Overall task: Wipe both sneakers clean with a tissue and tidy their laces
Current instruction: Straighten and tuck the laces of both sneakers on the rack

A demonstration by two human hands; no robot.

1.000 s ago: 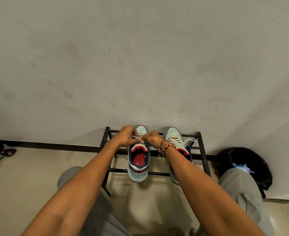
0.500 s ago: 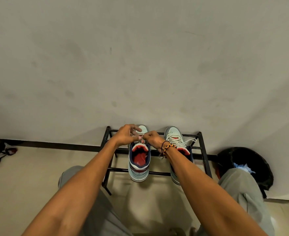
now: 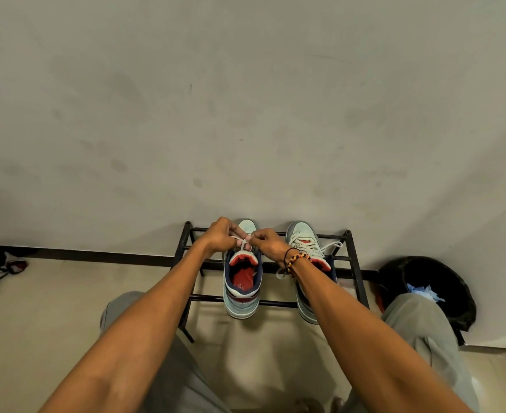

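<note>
Left hand (image 3: 219, 235) and right hand (image 3: 266, 241) both curled, pinching the white lace (image 3: 243, 242) above the left sneaker (image 3: 242, 289), beside the right sneaker (image 3: 306, 248) with loose laces, both on a black metal shoe rack (image 3: 353, 263) against the wall, black bin (image 3: 442, 281) just right.

There is just one camera, worn on the person's head. It looks forward and down, past both long arms to the hands far out in front. The wide lens bends the wall (image 3: 245, 99) and takes in lots of floor (image 3: 67, 293). The shoe rack (image 3: 356, 263) sits low and small in the middle. The person's knees are close, at the bottom.
</note>
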